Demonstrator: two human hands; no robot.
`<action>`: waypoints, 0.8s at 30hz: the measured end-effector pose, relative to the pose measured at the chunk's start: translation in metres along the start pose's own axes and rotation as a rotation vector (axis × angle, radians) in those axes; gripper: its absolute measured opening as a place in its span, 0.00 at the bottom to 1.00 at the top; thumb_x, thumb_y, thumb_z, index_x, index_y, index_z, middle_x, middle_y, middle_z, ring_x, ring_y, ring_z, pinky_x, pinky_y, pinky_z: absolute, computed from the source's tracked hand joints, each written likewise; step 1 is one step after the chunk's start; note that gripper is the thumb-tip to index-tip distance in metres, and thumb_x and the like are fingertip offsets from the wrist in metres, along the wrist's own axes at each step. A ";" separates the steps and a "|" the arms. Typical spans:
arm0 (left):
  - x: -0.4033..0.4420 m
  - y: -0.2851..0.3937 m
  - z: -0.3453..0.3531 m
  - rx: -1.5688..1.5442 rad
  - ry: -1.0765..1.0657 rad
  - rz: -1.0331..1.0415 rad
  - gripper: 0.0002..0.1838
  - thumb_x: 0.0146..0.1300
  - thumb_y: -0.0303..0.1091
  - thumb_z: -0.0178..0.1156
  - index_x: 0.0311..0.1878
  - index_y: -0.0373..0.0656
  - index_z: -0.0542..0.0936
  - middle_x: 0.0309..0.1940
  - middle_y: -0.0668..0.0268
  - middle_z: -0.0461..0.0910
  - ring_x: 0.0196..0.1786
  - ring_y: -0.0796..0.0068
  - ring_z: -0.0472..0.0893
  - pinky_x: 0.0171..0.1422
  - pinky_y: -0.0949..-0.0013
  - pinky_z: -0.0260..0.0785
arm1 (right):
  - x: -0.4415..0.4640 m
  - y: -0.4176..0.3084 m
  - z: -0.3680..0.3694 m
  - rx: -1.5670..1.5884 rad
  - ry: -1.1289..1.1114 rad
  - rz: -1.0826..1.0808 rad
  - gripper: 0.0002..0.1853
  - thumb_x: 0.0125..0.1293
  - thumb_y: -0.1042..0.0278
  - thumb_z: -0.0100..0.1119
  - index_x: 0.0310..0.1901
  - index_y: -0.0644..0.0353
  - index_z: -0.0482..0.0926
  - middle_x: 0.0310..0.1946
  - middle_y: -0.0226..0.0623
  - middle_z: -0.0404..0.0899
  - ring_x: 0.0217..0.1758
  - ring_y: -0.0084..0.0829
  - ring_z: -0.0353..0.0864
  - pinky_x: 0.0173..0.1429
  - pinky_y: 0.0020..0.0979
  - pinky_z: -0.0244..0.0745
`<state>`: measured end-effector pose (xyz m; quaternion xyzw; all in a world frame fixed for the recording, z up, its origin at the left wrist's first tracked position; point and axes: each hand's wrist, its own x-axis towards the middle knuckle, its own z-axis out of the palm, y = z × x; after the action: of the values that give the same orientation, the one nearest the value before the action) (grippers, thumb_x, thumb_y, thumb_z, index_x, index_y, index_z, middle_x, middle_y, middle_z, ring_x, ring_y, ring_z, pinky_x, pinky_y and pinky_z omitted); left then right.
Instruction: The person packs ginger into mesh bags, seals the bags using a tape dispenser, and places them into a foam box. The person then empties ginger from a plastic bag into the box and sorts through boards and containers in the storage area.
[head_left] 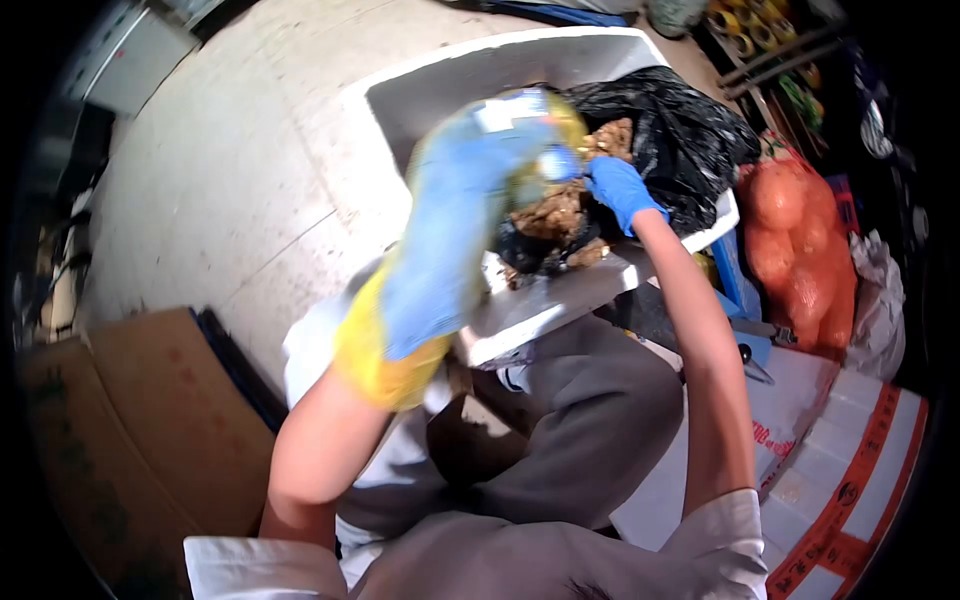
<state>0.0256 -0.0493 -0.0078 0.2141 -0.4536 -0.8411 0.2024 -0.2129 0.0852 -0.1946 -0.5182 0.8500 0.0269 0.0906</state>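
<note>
My left hand (505, 140), in a thick blue and yellow rubber glove, is raised over a white foam box (425, 85). Motion smears its fingers, so its grip cannot be made out. My right hand (622, 190) wears a thin blue glove and reaches into the box from the right. Its fingers are curled in at the edge of wet-looking brown lumps (553, 214); what they hold, if anything, is hidden. The lumps lie in a black plastic bag (675, 125), whose gathered folds fill the box's right end. My left glove covers part of the lumps.
Right of the box stands an orange mesh sack (790, 240) of round things. White cartons with red print (850, 450) are at the lower right, and a brown cardboard box (150, 430) at the lower left. My knee (620, 380) is close to the foam box.
</note>
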 end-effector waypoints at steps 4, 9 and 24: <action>0.000 -0.042 -0.027 0.342 -0.167 0.214 0.13 0.56 0.29 0.54 0.43 0.33 0.73 0.33 0.64 0.76 0.30 0.82 0.76 0.25 0.82 0.67 | -0.022 -0.042 -0.012 0.219 0.071 0.013 0.09 0.51 0.63 0.51 0.32 0.58 0.76 0.32 0.47 0.75 0.38 0.47 0.74 0.42 0.42 0.68; -0.146 0.001 -0.080 -0.099 -0.286 0.014 0.19 0.59 0.29 0.51 0.54 0.34 0.66 0.48 0.59 0.71 0.42 0.79 0.74 0.45 0.78 0.68 | -0.051 -0.050 -0.001 0.318 0.004 0.085 0.11 0.51 0.62 0.52 0.33 0.59 0.76 0.33 0.48 0.75 0.38 0.47 0.74 0.43 0.42 0.68; 0.039 -0.121 0.104 -0.235 0.046 0.250 0.06 0.54 0.30 0.52 0.34 0.39 0.71 0.27 0.60 0.72 0.30 0.63 0.71 0.34 0.64 0.64 | -0.082 -0.030 0.027 0.299 -0.234 0.229 0.16 0.49 0.59 0.55 0.36 0.60 0.75 0.35 0.48 0.75 0.40 0.46 0.74 0.45 0.40 0.68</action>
<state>-0.0807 0.0616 -0.0659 0.1503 -0.3705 -0.8514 0.3394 -0.1460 0.1471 -0.2045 -0.3923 0.8816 -0.0295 0.2610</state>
